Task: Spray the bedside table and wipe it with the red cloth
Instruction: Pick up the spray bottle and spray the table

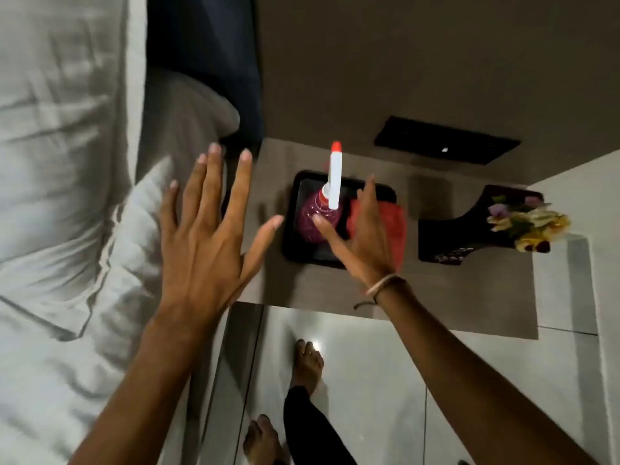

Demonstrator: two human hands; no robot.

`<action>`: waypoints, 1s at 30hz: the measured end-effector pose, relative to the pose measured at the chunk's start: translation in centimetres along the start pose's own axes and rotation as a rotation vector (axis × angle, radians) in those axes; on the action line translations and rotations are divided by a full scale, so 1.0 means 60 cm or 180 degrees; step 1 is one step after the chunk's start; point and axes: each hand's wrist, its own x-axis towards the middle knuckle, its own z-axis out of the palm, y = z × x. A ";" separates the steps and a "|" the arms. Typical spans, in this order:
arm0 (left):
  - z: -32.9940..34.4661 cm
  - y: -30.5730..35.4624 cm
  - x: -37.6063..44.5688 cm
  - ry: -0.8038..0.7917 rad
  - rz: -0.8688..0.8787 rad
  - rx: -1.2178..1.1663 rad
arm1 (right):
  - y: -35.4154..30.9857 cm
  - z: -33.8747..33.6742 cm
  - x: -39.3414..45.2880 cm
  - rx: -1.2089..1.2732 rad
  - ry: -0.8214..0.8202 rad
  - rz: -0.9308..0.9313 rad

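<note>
Bedding point(60, 182) lies left of the left hand point(204, 236), which hovers released, fingers spread, holding nothing. To its right, on the table point(308, 283), a black tray point(295, 243) carries the spray bottle point(318, 219), upright, its white trigger head and red nozzle pointing away. The right hand point(364, 236) is open over the tray, thumb at the bottle's body, not closed on anything. Under and just right of that palm lies the red cloth point(396, 226), half on the tray. The bottle looks like light, stiff, smooth plastic, possibly slippery; the narrow neck below the trigger seems the safest hold. The cloth is soft and limp, best pinched or bunched at an edge. Further right stands a dark holder point(446, 236) with flowers point(530, 223), likely light and easily tipped. Tray and holder occupy the surface and would hinder wiping.
</note>
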 end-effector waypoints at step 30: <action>0.021 0.216 -0.141 -0.0608 0.1038 -0.0472 | 0.148 -0.108 -0.328 -0.0449 0.2031 0.1109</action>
